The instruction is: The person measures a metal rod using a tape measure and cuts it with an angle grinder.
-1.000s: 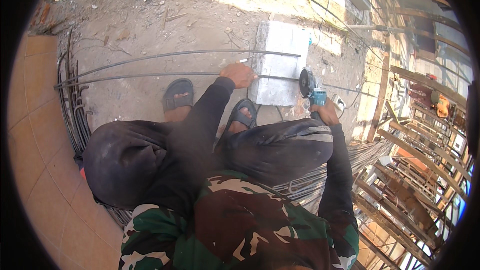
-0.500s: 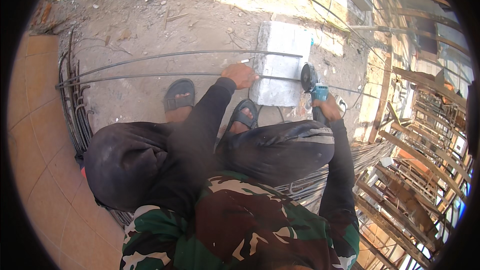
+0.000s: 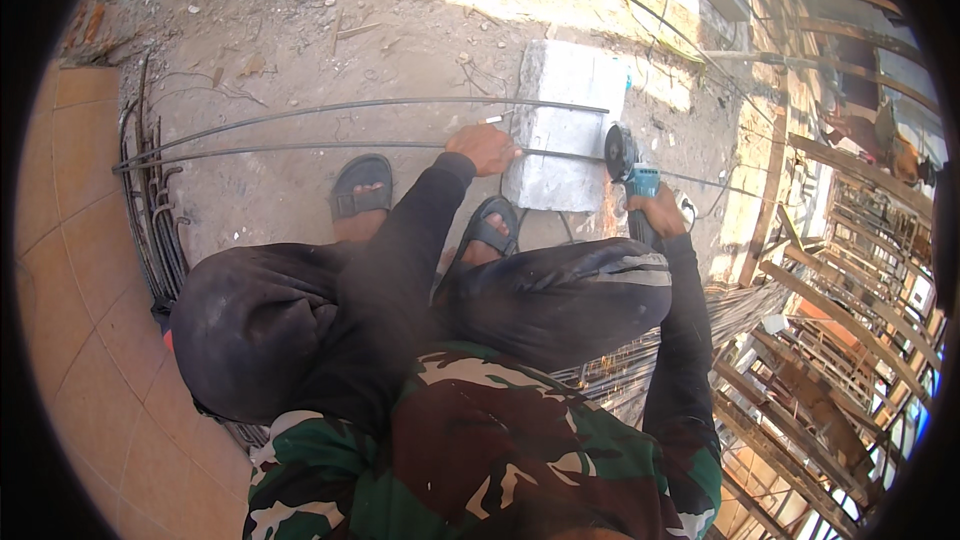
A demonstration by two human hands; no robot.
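The left hand [image 3: 484,148] presses down on a thin steel rod [image 3: 300,148] at the near edge of a grey concrete block [image 3: 562,125]. The right hand [image 3: 658,212] is clamped around a teal angle grinder [image 3: 628,165], its disc at the rod just past the block's right edge.

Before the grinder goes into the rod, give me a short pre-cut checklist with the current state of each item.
1. Rod supported on the grey block: ok.
2. Left hand pinning the rod beside the block: ok.
3. Right hand gripping the angle grinder: ok.
4. Disc lined up at the block's right edge: ok; touching the rod: cannot tell.
5. Gloves: not ok, both hands are bare.
6. Feet covered: not ok, open sandals close to the cut.
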